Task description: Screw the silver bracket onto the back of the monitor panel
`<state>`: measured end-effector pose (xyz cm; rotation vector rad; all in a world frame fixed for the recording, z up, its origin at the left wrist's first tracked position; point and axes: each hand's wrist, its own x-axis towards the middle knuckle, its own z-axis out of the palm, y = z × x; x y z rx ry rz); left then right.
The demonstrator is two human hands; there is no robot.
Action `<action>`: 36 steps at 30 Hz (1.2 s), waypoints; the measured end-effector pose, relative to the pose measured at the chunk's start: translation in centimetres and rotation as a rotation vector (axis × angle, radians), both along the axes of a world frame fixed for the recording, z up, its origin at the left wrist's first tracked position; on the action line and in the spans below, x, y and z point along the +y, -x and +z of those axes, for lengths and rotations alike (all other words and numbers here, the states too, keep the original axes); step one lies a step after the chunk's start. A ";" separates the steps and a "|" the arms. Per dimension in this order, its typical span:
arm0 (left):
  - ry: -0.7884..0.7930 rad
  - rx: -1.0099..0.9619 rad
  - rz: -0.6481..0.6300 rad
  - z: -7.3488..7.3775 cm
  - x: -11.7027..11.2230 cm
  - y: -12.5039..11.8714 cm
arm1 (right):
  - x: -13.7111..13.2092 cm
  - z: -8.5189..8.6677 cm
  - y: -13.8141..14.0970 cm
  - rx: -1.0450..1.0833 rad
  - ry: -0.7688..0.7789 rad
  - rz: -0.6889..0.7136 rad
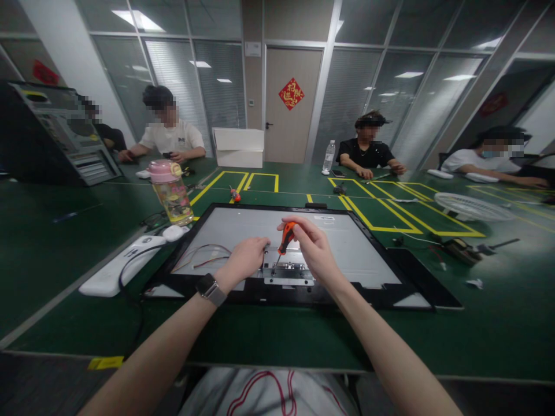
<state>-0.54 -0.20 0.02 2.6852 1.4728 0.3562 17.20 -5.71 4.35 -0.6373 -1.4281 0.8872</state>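
Over the panel [368, 251] on the bench [277, 338], the right hand [314, 247] is clamped on a screwdriver [286, 237] angled down at the bracket [288, 282], the left hand's [243, 261] grip indeterminable, in apparent screw work calling for steady alignment.

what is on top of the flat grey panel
A metal bracket and thin wires lie on it; the right hand holds a screwdriver there. Whatever the left hand covers can't be seen.
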 end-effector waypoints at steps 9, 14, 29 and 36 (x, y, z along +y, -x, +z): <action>0.000 0.011 -0.002 0.0 0.0 0.1 | -0.4 0.4 0.1 -0.049 -0.033 -0.063; 0.003 -0.009 -0.006 0.0 0.0 0.1 | -0.3 0.5 0.0 0.001 -0.026 -0.027; -0.007 -0.004 -0.003 -0.1 0.1 0.1 | 0.2 -0.1 0.0 0.104 0.033 0.043; -0.010 0.025 -0.002 0.2 -0.2 0.1 | 0.1 0.0 0.2 0.114 0.036 0.031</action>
